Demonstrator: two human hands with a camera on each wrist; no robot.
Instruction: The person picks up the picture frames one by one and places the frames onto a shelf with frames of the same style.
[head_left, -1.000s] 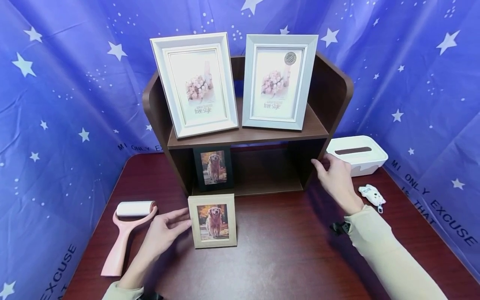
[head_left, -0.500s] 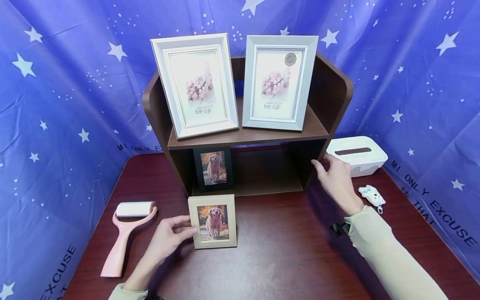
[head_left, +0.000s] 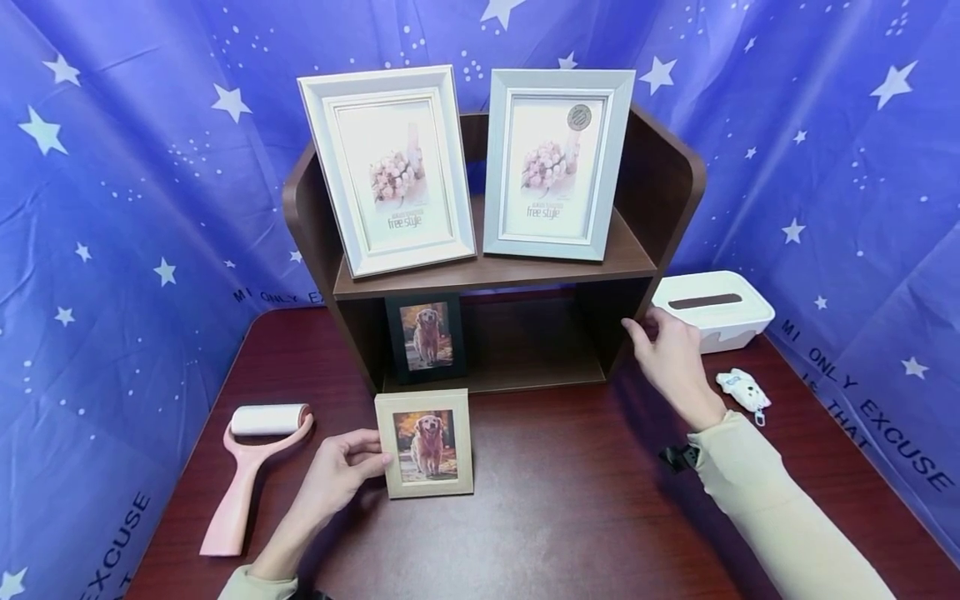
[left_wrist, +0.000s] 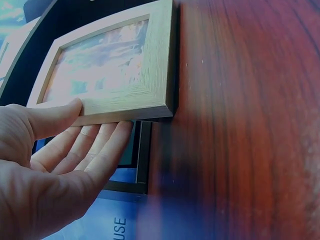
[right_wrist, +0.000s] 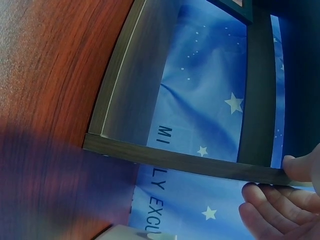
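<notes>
The left hand (head_left: 337, 472) pinched the wooden photo frame (head_left: 426, 446), the right hand (head_left: 670, 354) gripped the brown shelf unit (head_left: 525, 270); steady, light pressure seemed advisable.

Left grip (head_left: 337, 469) and right grip (head_left: 671, 358): bare. Right sleeve (head_left: 780, 500): pale beige, creased, toward right edge of counter (head_left: 813, 458). Left sleeve (head_left: 257, 586): same beige, end only visible. Right black fitting (head_left: 678, 457): small. Left black fitting (head_left: 321, 595): sliver visible.

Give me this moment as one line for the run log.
left hand: pinches left edge of pale photo frame | right hand: grips right side of shelf | dark photo frame: lower compartment
</notes>
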